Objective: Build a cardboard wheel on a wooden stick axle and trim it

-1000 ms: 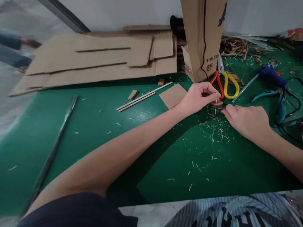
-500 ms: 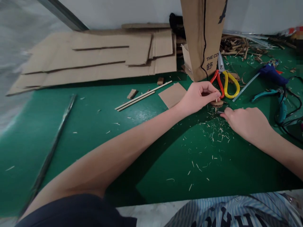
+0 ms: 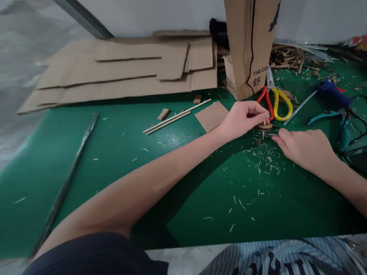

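Between thumb and fingers my left hand (image 3: 243, 119) pinches the upper end of a short wooden stick that runs through a small round cardboard disc (image 3: 264, 126). The stick's lower tip pokes out beneath the disc, just above the table. Close by on the right, my right hand (image 3: 304, 147) is closed around a small blade (image 3: 272, 134), mostly hidden by the fingers, its end pointing at that tip. Whether blade and stick touch, I cannot tell. Thin pale wood shavings (image 3: 268, 158) lie scattered below both hands.
Scissors (image 3: 276, 103) with red and yellow handles lie behind the hands, by a tall paper bag (image 3: 243, 49). A blue glue gun (image 3: 334, 91) and teal pliers (image 3: 342, 130) are at right. Wooden sticks (image 3: 169, 122), a cardboard square (image 3: 213, 114) and stacked cardboard (image 3: 129, 84) sit left.
The whole view has shifted slightly, so everything appears a little further right. The blade has drawn back slightly from the stick's tip. Both hands keep their grips.
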`<action>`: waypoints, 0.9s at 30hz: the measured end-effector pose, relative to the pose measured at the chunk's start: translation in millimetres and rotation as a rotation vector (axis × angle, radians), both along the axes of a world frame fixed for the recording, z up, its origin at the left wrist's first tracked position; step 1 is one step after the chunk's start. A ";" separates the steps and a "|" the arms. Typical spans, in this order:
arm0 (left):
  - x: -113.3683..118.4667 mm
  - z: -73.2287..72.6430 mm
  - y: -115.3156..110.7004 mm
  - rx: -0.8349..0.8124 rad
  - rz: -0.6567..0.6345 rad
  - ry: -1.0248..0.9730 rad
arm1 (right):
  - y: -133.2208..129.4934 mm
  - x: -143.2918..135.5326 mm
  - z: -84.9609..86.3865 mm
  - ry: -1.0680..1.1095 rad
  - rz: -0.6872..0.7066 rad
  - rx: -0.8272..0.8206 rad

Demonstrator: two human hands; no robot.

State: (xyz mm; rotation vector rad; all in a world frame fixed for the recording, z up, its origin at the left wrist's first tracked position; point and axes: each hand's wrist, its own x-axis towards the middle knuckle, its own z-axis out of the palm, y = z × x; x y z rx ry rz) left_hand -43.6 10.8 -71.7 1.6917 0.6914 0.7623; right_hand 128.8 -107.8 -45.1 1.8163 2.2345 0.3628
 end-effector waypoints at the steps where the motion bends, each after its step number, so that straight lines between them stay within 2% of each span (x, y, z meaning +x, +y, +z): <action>1: -0.1 0.0 -0.1 0.001 0.002 0.000 | 1.7 -0.4 -1.0 0.009 -0.006 0.006; 12: 0.2 -1.5 -0.4 0.048 0.009 0.014 | 4.1 -7.9 -0.5 -0.010 -0.034 -0.023; 21: 0.3 0.9 -2.0 0.006 0.006 0.013 | -1.7 -12.6 4.3 -0.031 -0.014 -0.135; 27: 0.6 -4.5 1.0 0.006 0.003 -0.006 | -6.0 -6.2 4.1 -0.045 0.040 -0.094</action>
